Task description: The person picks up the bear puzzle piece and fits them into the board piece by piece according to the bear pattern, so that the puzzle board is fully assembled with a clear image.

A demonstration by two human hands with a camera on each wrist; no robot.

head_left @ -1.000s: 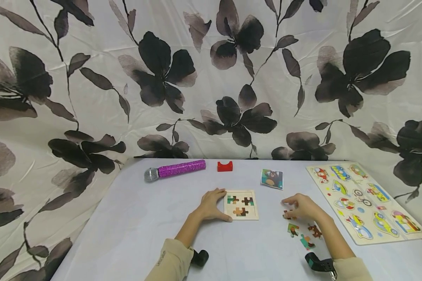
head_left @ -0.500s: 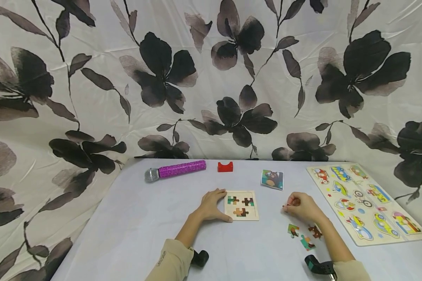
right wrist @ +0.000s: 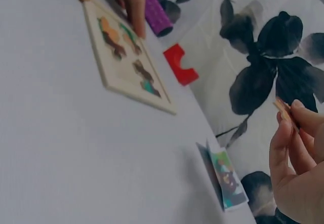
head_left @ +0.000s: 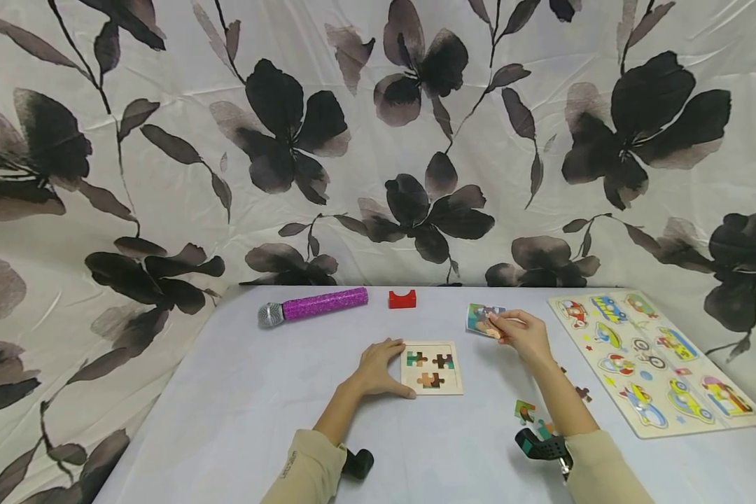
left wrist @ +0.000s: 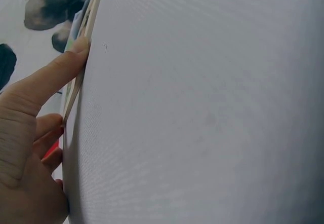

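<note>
On the white table lies a square wooden puzzle board (head_left: pixel 456 381) with a few jigsaw pieces set in it. My left hand (head_left: pixel 376 369) holds the board at its left side, thumb at the near corner and fingers at the far one. Raised above the table, my right hand (head_left: pixel 524 336) pinches a small puzzle piece (right wrist: pixel 286 115) between thumb and fingers. In the head view that hand overlaps a picture card (head_left: pixel 479 318); the right wrist view shows the card (right wrist: pixel 228 178) apart from the hand. Several loose pieces (head_left: pixel 524 411) lie below my right forearm, partly hidden.
A purple glittery microphone (head_left: pixel 324 302) and a red notched block (head_left: pixel 402 299) lie at the back of the table. To the right is a large puzzle board (head_left: pixel 658 381) with colourful vehicle shapes. A floral cloth (head_left: pixel 346 245) hangs behind the table.
My right hand has picked up a puzzle piece from the loose ones and carried it up and left to beside the picture card. My left hand has stayed on the board.
</note>
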